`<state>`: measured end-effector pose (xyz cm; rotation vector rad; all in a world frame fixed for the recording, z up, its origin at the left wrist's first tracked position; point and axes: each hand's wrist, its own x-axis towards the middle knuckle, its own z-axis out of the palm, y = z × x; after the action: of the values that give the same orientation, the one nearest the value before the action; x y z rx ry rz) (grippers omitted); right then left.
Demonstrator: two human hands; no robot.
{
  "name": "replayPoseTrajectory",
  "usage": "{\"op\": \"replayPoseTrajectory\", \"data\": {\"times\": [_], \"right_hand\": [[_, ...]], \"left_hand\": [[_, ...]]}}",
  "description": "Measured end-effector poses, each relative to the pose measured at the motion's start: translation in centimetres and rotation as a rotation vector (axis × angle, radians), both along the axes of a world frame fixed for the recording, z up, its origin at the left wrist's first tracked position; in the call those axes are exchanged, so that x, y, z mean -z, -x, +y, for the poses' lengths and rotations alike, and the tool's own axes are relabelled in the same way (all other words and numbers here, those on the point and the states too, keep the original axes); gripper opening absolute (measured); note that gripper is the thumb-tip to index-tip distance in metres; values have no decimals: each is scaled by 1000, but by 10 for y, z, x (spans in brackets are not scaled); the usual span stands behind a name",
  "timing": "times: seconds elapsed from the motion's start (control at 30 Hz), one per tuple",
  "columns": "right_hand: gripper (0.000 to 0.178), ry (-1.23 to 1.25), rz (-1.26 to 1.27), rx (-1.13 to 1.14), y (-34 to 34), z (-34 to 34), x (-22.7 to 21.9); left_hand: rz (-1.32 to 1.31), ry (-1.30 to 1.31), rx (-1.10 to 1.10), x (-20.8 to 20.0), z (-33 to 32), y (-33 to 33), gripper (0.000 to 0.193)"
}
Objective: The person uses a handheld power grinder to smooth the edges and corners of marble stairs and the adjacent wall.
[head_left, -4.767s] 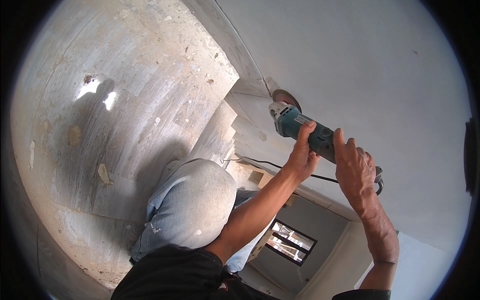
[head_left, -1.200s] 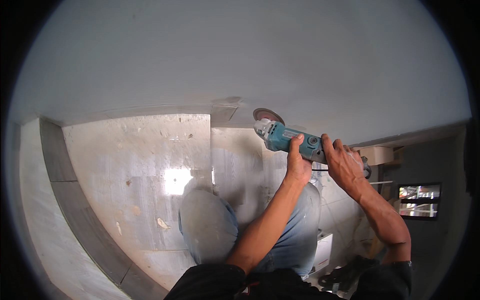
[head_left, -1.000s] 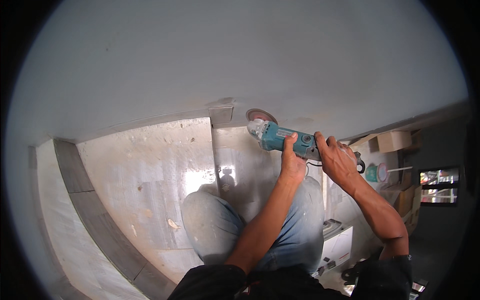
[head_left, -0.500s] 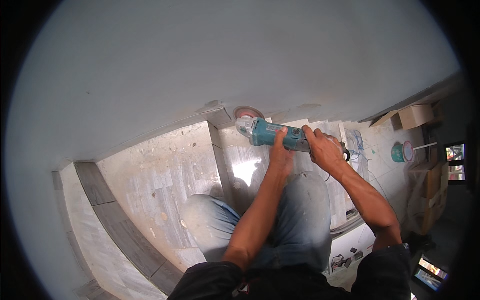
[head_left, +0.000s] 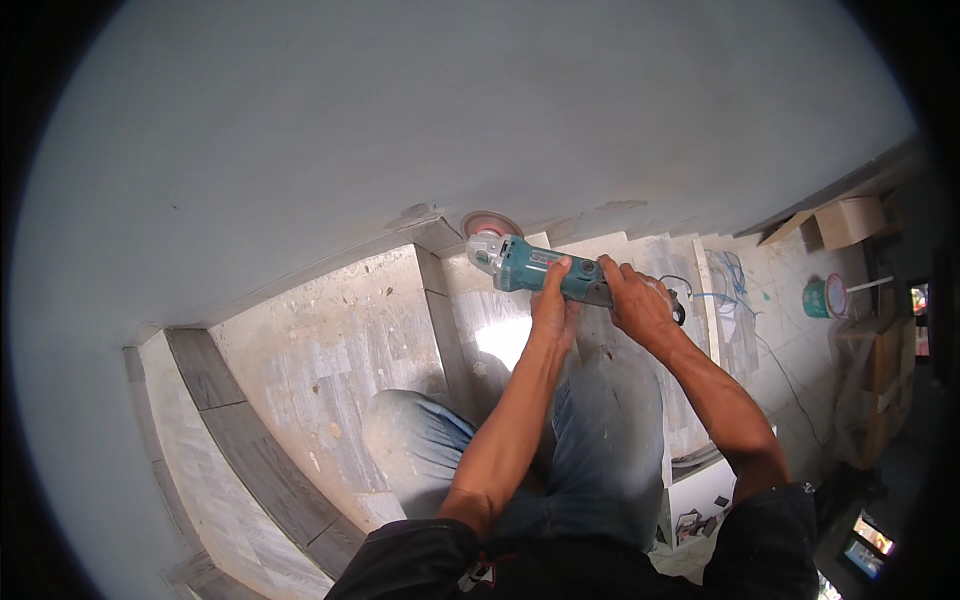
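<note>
Both hands hold a teal angle grinder point(head_left: 540, 270) with a silver head at its left end. My left hand point(head_left: 555, 308) wraps round the middle of its body, thumb on top. Behind it, my right hand point(head_left: 638, 303) is closed round the dark rear handle. The reddish-brown disc point(head_left: 490, 224) lies against or very near the foot of the grey wall point(head_left: 480, 110), by the grey skirting tile point(head_left: 437, 234). Whether the disc touches the wall or is spinning, I cannot tell. Chipped plaster point(head_left: 413, 214) shows just left of the disc.
Dusty stair treads point(head_left: 320, 350) with dark grey tile edges point(head_left: 265, 450) step down around my bent knees. Blue cable point(head_left: 735, 275) lies on the right. Farther right are a teal bucket point(head_left: 815, 298), a cardboard box point(head_left: 850, 222) and a dark cord point(head_left: 790, 385).
The grinder has shifted slightly left along the wall base, with both hands still on it. My view has turned a little, so the bucket and boxes appear farther right.
</note>
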<state>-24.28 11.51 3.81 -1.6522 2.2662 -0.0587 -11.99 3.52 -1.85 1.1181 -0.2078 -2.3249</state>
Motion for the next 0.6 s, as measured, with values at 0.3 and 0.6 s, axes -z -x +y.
{"op": "replayPoseTrajectory", "data": {"times": [0.3,0.6], "right_hand": [[61,122,44,-14,6,-2,32],[83,115,31,-6,19,3,55]], "left_hand": [[-52,66,-66,18,-4,9,38],[-27,158,-66,31,1,16,44]]}}
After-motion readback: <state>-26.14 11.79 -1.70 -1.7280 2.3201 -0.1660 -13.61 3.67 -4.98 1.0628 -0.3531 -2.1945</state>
